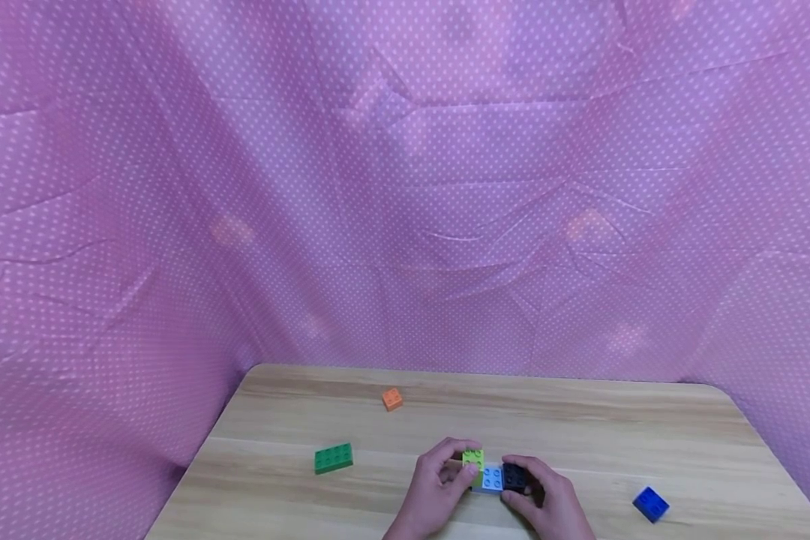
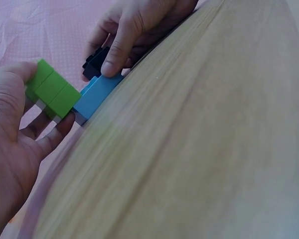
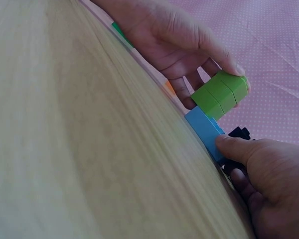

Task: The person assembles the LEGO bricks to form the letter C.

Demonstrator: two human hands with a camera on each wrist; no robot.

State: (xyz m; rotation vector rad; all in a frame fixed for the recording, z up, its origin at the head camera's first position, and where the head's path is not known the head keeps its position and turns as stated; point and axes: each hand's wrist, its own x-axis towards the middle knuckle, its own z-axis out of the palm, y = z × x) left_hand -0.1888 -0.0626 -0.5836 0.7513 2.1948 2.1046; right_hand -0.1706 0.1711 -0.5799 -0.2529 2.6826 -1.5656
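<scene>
My left hand (image 1: 434,489) pinches a lime green stack of toy building bricks (image 2: 53,89) between thumb and fingers. The stack shows seams between its layers and sits at the left end of a light blue brick (image 1: 492,478). Low over the wooden table (image 1: 270,420), the light blue brick lies with its studs up. A black brick (image 1: 514,477) is at its right end, gripped by my right hand (image 1: 552,499). In the right wrist view, the right thumb covers part of the light blue brick and hides much of the black one.
A long green brick (image 1: 334,458) lies to the left, and a small orange brick (image 1: 392,399) farther back. To the right is a dark blue brick (image 1: 651,504). Pink dotted cloth (image 1: 405,225) hangs behind and beside the table.
</scene>
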